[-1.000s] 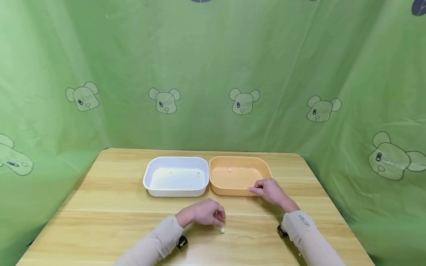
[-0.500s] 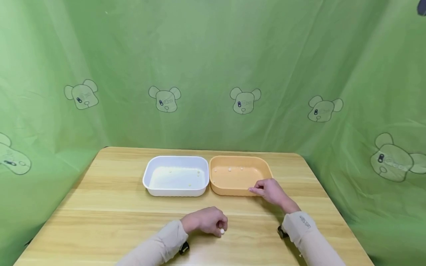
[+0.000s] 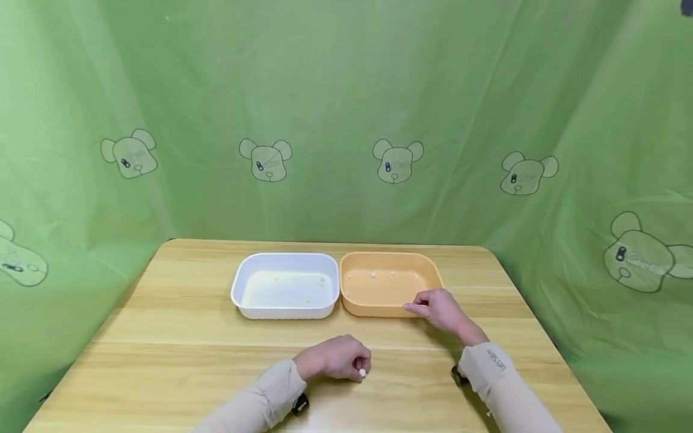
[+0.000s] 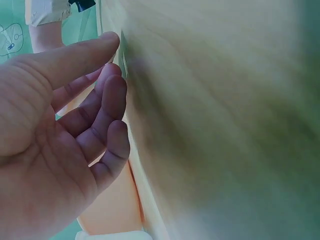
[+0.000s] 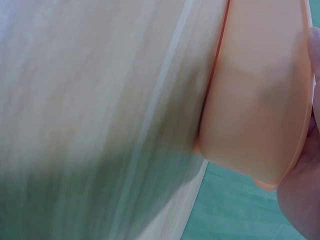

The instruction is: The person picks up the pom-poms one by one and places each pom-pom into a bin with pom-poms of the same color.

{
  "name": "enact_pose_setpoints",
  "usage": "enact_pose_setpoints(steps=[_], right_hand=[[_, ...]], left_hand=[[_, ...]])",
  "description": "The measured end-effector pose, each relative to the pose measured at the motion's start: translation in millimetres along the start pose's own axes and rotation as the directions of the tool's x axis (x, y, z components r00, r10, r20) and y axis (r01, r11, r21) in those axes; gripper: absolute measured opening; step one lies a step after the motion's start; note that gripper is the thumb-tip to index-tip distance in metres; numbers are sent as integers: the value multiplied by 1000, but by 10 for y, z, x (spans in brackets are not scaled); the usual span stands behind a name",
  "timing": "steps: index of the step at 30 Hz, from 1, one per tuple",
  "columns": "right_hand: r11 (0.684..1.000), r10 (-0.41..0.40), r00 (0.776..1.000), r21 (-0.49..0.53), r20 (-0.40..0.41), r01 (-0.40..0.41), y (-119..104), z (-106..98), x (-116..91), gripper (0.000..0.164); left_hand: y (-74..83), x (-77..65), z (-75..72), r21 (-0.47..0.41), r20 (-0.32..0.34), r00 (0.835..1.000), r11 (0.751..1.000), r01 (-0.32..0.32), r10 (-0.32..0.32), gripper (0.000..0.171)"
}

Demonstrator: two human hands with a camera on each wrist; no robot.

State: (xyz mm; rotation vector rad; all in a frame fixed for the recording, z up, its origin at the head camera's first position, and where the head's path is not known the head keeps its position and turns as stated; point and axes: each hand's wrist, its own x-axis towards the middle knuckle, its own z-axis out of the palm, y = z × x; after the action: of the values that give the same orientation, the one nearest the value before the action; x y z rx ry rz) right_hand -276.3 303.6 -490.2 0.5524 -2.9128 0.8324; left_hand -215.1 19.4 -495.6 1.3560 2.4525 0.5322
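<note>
In the head view my left hand point(image 3: 338, 358) is low over the table's middle, pinching a small white ball point(image 3: 363, 373) between thumb and fingertips. The left wrist view shows the thumb point(image 4: 85, 57) laid toward the curled fingers, which mostly hide the ball. My right hand point(image 3: 441, 308) grips the near right rim of an orange plastic basin point(image 3: 379, 311). In the right wrist view the thumb lies along the rim of this basin point(image 5: 255, 90), at the picture's right edge. Several small pale pieces lie on the basin's floor.
A white basin point(image 3: 287, 313) stands directly left of the orange one, with several small yellowish pieces in it. Both are toward the back of the wooden table point(image 3: 178, 361). A green curtain point(image 3: 325, 204) with bear-head prints hangs behind and at both sides.
My left hand has come slightly nearer and to the right, and its fingertips have closed on the white ball. The right hand has stayed on the orange basin's rim.
</note>
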Motion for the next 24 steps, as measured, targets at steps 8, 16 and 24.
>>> enact_pose_setpoints(steps=[8, 16, 24], right_hand=[[1000, 2, 1000, 1, 5, -2, 0, -5, 10, 36], [1000, 0, 1000, 0, -8, 0, -4, 6, -2, 33], [1000, -18, 1000, -23, -23, 17, 6, 13, 4, 36]], left_hand=[[-13, -1, 14, -30, -9, 1000, 1000, 3, -4, 17], [-21, -19, 17, -45, -25, 1000, 999, 8, -9, 17], [-32, -33, 13, -52, -25, 999, 998, 19, -20, 17]])
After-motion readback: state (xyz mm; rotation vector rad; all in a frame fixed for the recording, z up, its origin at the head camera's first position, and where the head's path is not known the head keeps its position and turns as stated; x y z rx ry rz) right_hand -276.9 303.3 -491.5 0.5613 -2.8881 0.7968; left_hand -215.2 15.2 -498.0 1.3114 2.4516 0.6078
